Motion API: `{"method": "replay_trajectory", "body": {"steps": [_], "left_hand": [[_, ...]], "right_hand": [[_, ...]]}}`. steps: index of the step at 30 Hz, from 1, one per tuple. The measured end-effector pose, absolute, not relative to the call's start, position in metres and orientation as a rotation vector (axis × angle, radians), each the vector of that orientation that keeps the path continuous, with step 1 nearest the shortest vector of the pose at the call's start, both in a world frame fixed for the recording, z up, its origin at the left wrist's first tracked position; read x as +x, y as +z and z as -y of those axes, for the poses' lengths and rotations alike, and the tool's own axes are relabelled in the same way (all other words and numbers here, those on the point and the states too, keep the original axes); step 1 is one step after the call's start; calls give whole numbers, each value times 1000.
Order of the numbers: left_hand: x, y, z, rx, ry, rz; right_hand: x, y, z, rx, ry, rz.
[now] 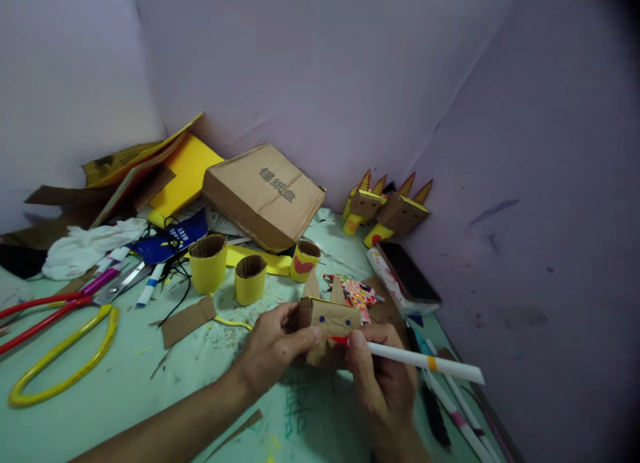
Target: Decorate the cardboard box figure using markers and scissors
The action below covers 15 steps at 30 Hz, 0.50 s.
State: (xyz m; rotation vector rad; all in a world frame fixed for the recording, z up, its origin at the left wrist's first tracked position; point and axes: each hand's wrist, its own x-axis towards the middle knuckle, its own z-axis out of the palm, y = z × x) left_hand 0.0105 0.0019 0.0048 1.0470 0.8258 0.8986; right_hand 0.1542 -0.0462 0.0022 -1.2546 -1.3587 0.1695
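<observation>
A small cardboard figure with two pointed ears and two blue dots for eyes is gripped at its left side by my left hand. My right hand is closed around a white marker with an orange band. The marker's red tip is against or very close to the front of the figure, below the eyes. Behind the figure stand yellow cardboard rings: a large ring, a smaller ring and a ring with a red heart.
Scissors with red and yellow handles lie at left. Behind are a cardboard box and yellow sheets. Two finished-looking cardboard figures lean near the right wall. A phone lies on a white pack; several markers lie at right.
</observation>
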Motion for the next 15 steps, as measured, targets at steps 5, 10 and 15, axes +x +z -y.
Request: {"method": "replay_trajectory", "body": {"steps": [5,10,15], "left_hand": [[11,4,-3,1061,901,-861],[11,7,-2,1068,911,-869],[10,7,-1,1068,916,-854]], "right_hand": [[155,1,46,-1247,236,1354],[162,-1,43,-1196,177,1479],[164,4,41,-1152,61,1567]]}}
